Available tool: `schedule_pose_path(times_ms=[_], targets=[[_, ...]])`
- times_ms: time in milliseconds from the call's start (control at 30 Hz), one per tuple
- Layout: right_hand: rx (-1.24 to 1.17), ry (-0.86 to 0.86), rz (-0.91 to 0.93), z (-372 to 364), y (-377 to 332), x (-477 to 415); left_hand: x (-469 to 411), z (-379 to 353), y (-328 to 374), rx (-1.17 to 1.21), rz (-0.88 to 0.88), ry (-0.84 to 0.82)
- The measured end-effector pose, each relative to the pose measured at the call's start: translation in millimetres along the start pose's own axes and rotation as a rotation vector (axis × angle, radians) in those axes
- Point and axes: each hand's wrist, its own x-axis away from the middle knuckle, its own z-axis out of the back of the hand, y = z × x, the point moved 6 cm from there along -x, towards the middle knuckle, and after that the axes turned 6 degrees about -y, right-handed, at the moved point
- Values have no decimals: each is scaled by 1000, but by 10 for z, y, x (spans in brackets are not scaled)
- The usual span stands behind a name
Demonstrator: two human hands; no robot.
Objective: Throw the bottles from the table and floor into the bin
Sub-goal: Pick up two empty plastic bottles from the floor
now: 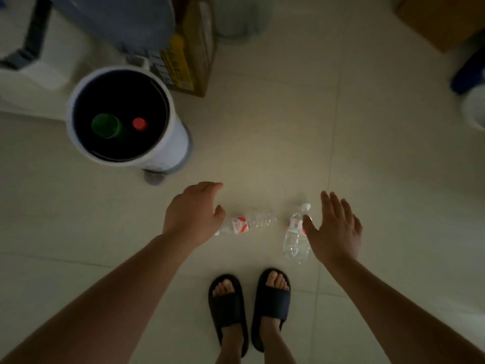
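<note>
Both hands empty, my left hand [193, 211] loosely curled over one clear bottle [248, 223] and my right hand [333, 232] fingers spread beside the other bottle [296, 239], both lying on the floor [367, 153], bin [123, 115] waiting at ten o'clock.

- We read this as a home interior, dimly lit.
- Pale tiled floor [367, 127]; bare feet in dark slippers [249, 306].
- White pedal bin [168, 143] beside a cardboard box [194, 61].
</note>
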Motion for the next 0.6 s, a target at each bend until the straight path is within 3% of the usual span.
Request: schedule_pose_path(times_ms=[133, 300, 600], targets=[[-91, -37, -147, -526, 557, -131, -261, -622, 136, -69, 19, -72], [-168, -79, -200, -1231, 955, -367, -625, -1495, 148, -234, 106, -175], [-387, -150, -335, -2389, 1338, -890, -1244, -2712, 51, -301, 90, -133]])
